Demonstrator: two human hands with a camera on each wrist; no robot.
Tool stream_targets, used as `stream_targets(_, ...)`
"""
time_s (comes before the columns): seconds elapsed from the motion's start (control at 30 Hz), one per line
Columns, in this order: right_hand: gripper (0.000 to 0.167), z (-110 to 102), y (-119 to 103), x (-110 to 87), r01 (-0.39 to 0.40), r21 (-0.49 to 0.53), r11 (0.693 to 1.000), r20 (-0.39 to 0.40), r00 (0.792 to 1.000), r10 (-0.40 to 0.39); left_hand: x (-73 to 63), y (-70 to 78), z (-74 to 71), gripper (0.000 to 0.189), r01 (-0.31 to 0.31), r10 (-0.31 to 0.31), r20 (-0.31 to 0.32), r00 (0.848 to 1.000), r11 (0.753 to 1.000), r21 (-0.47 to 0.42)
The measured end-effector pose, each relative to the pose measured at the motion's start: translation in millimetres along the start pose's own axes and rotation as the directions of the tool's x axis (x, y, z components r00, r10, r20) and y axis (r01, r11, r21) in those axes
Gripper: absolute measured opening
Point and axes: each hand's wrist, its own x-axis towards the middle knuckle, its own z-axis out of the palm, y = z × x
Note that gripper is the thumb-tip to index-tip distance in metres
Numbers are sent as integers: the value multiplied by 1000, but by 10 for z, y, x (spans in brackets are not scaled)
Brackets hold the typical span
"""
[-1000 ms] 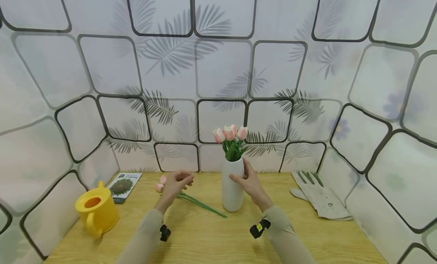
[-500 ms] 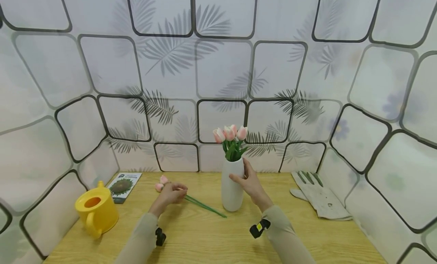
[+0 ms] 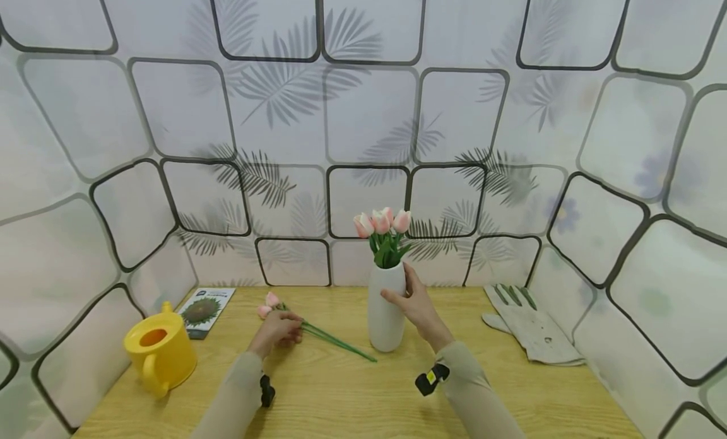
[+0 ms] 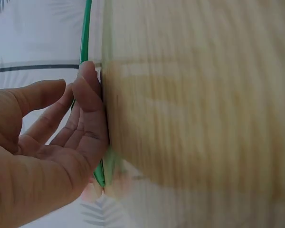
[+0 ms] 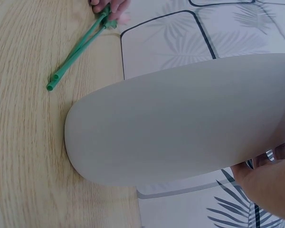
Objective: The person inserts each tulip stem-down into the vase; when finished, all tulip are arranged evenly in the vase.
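Note:
A tall white vase point(image 3: 382, 319) stands upright on the wooden table with several pink-and-white tulips point(image 3: 382, 223) in it. My right hand point(image 3: 419, 306) grips its upper right side, thumb across the front. Left of the vase lie two loose pink tulips point(image 3: 339, 343), blossoms toward the back left and green stems toward the vase's foot. My left hand point(image 3: 277, 330) is over these stems, just below the blossoms. In the left wrist view its fingertips are right at a green stem point(image 4: 85, 35), the thumb held apart from the fingers. The blossoms are blurred there.
A yellow watering can point(image 3: 161, 351) stands at the left, in front of a seed packet point(image 3: 207, 310) with a sunflower-like picture. Pale gardening gloves point(image 3: 536, 332) lie at the right. Patterned fabric walls point(image 3: 369, 123) enclose the table's back and sides.
My left hand has moved left and down from above the tulips to their stems near the blossoms. The right hand stays on the vase, and the loose tulips lie where they were.

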Motion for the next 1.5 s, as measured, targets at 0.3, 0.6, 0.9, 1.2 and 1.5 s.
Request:
stream_targets(0.3,84,-12,-11,7,-1,16,1000,-3,1000,1,84,3,55,26,81,-84,-75,994,996,-37)
stream_targets(0.6,83,5,-20,-9,-4,28,1000,14,1000,4,75,-10,40,26,16,-41,-203,978,993,-120)
stream_targets(0.9,83,2,-9,-11,0,24,1000,18,1000,-1,20,90,-6,21,-87,24,-363,931,984,-158)
stream_targets(1.2,84,13,-18,-37,-7,18,1000,22,1000,7,27,252,39,19,-221,147,-474,868,970,-102)
stream_targets(1.5,85,-6,184,88,-3,20,1000,6,1000,3,-15,456,143,17,-439,250,-605,756,879,-186)
